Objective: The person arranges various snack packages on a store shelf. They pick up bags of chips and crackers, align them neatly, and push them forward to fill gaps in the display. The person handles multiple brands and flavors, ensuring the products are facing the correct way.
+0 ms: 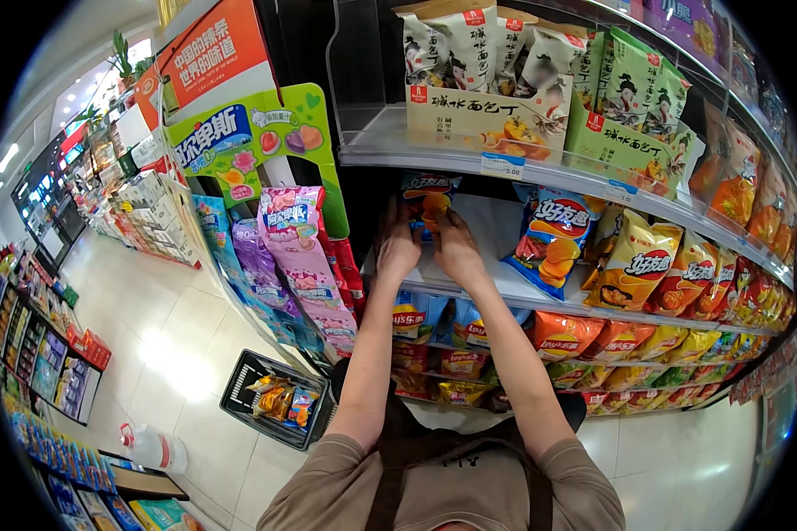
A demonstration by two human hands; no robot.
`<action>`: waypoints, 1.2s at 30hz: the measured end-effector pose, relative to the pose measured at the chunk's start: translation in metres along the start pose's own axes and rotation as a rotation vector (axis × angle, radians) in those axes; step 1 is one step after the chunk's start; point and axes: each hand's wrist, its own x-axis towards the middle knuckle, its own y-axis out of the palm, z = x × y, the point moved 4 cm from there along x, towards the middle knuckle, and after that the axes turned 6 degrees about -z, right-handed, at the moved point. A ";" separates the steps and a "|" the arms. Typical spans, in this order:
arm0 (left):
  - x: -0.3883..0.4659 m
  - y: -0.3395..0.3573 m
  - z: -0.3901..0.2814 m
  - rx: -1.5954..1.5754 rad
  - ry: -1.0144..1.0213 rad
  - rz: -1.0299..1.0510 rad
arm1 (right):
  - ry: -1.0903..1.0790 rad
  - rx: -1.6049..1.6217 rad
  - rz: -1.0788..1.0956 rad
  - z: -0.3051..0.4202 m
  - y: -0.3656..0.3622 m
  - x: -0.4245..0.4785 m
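Observation:
A dark blue potato chip bag (427, 192) stands toward the back of the white shelf (475, 216), under the overhanging shelf above. Both hands hold it, one at each side. My left hand (396, 240) is along its left side, its fingertips partly in shadow. My right hand (455, 240) has its fingers over the lower right of the bag's front. To the right on the same shelf, a blue chip bag (552, 242) leans back with its lower edge near the shelf front. Yellow chip bags (636, 262) follow farther right.
The upper shelf's clear front rail (425, 156) overhangs my hands. Hanging candy packets (299, 252) line the left. Lay's chip bags (564, 332) fill lower shelves. A black basket (239, 398) with several snack bags stands on the floor, near a large plastic jug (156, 450).

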 end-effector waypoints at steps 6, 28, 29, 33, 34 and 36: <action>0.001 -0.002 -0.001 -0.034 -0.023 0.116 | -0.036 -0.079 0.055 -0.001 0.000 -0.004; -0.062 0.006 -0.201 -0.354 0.354 -0.110 | 0.099 -0.177 -0.693 -0.011 -0.169 -0.114; -0.061 0.011 -0.202 -0.391 0.295 -0.066 | 0.132 -0.159 -0.666 -0.017 -0.170 -0.116; -0.052 0.021 -0.196 -0.486 0.154 0.112 | 0.211 -0.212 -0.576 -0.028 -0.166 -0.116; -0.052 0.023 -0.193 -0.535 0.129 0.181 | 0.216 -0.230 -0.571 -0.028 -0.165 -0.114; -0.050 0.026 -0.192 -0.534 0.130 0.234 | 0.233 -0.265 -0.562 -0.028 -0.164 -0.112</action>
